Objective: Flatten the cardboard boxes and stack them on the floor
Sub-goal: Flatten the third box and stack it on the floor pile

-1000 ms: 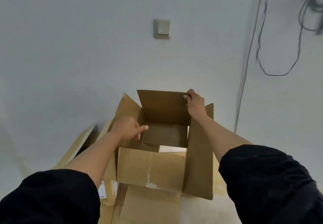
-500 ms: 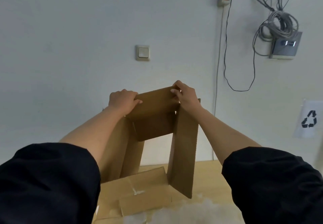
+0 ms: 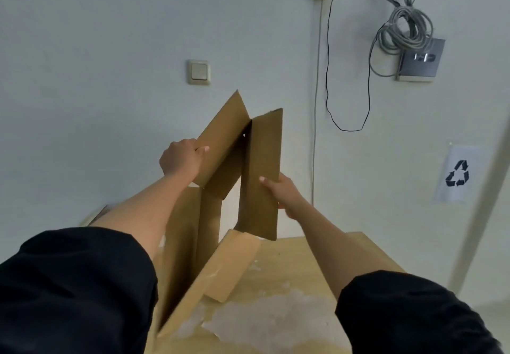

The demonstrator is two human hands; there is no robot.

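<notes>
While raised, cardboard box [image 3: 242,160] between both hands, left hand [image 3: 180,160] grip curled on flap, right hand [image 3: 281,192] pinching panel (upright).

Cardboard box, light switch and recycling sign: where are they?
cardboard box [image 3: 260,174], head view, on its right panel.
light switch [image 3: 199,72], head view, on its rocker.
recycling sign [image 3: 458,174], head view, on the arrows.

box [image 3: 237,166]: rose from sitting open to being held up against the wall, its panels skewed and folding inward
left hand [image 3: 180,160]: moved from inside the box to gripping a raised flap's edge
right hand [image 3: 281,192]: dropped from the top flap to the right panel's edge
</notes>
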